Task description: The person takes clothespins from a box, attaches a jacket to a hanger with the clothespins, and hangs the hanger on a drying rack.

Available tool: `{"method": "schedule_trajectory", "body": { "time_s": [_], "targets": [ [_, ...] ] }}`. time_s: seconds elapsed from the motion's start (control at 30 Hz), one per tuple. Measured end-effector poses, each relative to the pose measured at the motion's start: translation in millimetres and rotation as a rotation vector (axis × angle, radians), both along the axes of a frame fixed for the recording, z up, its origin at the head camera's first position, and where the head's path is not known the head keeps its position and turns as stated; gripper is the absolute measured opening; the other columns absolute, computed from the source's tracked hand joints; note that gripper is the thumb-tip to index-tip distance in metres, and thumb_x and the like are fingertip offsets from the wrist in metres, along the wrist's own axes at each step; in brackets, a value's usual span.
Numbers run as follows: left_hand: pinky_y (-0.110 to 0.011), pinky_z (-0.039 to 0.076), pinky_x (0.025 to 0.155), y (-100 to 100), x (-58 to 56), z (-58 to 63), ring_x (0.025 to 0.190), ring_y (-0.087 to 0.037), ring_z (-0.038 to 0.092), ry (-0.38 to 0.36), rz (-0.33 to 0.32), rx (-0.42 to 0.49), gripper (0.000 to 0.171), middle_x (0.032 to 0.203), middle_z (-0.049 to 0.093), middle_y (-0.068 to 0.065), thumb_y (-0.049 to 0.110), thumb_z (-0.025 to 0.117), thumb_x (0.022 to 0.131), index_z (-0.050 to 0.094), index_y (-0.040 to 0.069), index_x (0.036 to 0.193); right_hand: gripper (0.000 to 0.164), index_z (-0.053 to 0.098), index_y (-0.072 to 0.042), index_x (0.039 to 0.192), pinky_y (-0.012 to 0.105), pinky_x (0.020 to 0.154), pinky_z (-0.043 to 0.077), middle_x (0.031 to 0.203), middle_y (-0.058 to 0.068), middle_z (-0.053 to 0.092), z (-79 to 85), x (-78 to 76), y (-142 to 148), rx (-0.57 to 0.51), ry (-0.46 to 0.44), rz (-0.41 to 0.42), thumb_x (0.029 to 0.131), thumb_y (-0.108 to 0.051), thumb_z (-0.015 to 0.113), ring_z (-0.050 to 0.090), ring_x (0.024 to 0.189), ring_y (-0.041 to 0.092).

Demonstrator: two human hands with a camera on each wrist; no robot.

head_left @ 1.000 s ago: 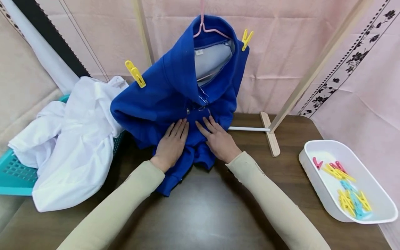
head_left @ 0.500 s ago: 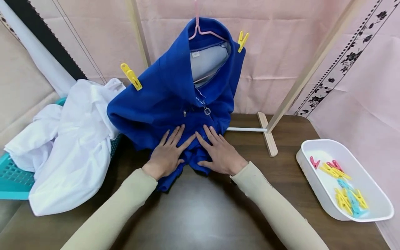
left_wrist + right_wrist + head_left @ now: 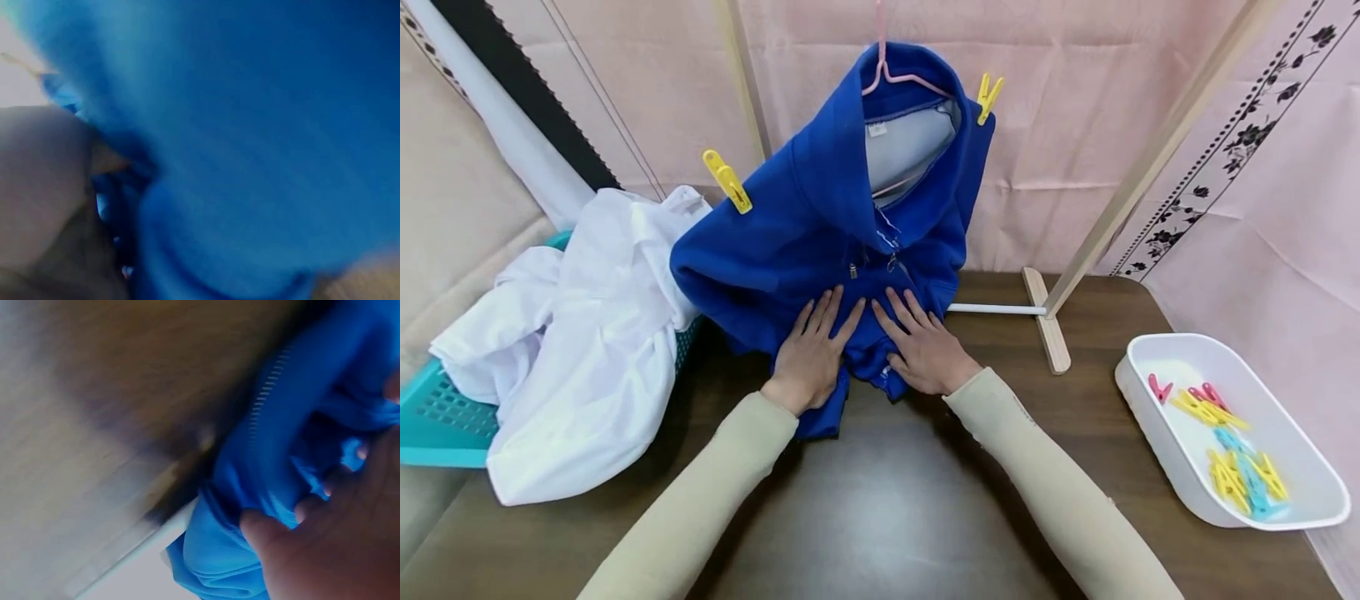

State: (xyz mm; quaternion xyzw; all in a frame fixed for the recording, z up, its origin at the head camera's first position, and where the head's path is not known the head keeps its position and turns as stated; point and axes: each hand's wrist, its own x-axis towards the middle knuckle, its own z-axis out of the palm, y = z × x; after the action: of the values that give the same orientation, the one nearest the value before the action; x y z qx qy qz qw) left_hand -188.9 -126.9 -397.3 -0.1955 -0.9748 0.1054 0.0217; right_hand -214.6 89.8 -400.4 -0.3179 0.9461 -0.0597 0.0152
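Note:
A blue zip-up jacket (image 3: 820, 192) with a high collar hangs on a pink hanger (image 3: 884, 71). Two yellow clothespins, one at the left shoulder (image 3: 727, 182) and one at the right (image 3: 989, 100), stand on it. Flat on its lower front, left of the zipper line, rests my left hand (image 3: 810, 354) with fingers spread. My right hand (image 3: 928, 346) presses the other side, its fingers also spread. Bunched jacket fabric (image 3: 269, 444) lies by the fingers in the right wrist view. Blurred blue cloth (image 3: 250, 137) fills most of the left wrist view.
To the left, white clothes (image 3: 595, 342) spill over a teal basket (image 3: 445, 454). A white tub (image 3: 1150, 442) at the right holds several yellow, pink and light-blue clothespins. The rack has a wooden post (image 3: 1150, 167), a foot (image 3: 1047, 325) and a white crossbar (image 3: 992, 309).
Both hands slid down the jacket front, then came slightly back up. The left fingers went from close together to spread. The jacket's lower edge shifted under them.

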Motion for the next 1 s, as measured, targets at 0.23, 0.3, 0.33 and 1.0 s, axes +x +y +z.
{"method": "schedule_trajectory", "body": {
  "time_s": [0.23, 0.3, 0.33, 1.0],
  "targets": [
    [-0.047, 0.023, 0.127, -30.8, 64.4, 33.8, 0.160, -0.028, 0.015, 0.008, -0.196, 0.379, 0.063, 0.172, 0.013, -0.012, 0.028, 0.051, 0.107, 0.026, 0.010, 0.162, 0.083, 0.005, -0.022, 0.165, 0.058, 0.127, 0.014, 0.173, 0.012, -0.006, 10.7, 21.6, 12.6, -0.117, -0.084, 0.033, 0.103, -0.040, 0.058, -0.007, 0.160, 0.035],
    [-0.047, 0.034, 0.122, -47.8, 78.9, 54.2, 0.152, -0.029, 0.037, 0.131, -0.228, 0.503, 0.049, 0.162, 0.040, -0.014, 0.022, 0.054, 0.105, 0.047, 0.006, 0.151, 0.083, 0.006, -0.021, 0.165, 0.057, 0.127, 0.013, 0.173, 0.012, -0.003, 18.0, 29.1, 18.9, -0.161, -0.069, 0.047, 0.103, -0.041, 0.059, -0.005, 0.160, 0.035],
    [-0.047, 0.039, 0.118, -57.0, 84.6, 64.4, 0.144, -0.030, 0.046, 0.210, -0.225, 0.566, 0.041, 0.153, 0.052, -0.015, 0.019, 0.056, 0.104, 0.056, 0.005, 0.143, 0.082, 0.009, -0.021, 0.165, 0.057, 0.127, 0.014, 0.173, 0.013, 0.000, 22.5, 32.7, 21.5, -0.187, -0.057, 0.055, 0.103, -0.041, 0.059, -0.002, 0.160, 0.035],
    [-0.066, 0.041, 0.073, -140.2, 106.6, 55.5, 0.087, -0.057, 0.052, 0.530, 0.407, 0.712, 0.023, 0.096, 0.057, -0.036, -0.009, 0.057, 0.084, 0.061, -0.013, 0.107, 0.040, 0.060, -0.008, 0.139, 0.042, 0.115, 0.043, 0.146, 0.011, 0.057, 58.0, 60.9, -9.0, -0.491, 0.169, 0.194, 0.101, -0.018, 0.060, 0.048, 0.142, 0.025]
  ]
}}
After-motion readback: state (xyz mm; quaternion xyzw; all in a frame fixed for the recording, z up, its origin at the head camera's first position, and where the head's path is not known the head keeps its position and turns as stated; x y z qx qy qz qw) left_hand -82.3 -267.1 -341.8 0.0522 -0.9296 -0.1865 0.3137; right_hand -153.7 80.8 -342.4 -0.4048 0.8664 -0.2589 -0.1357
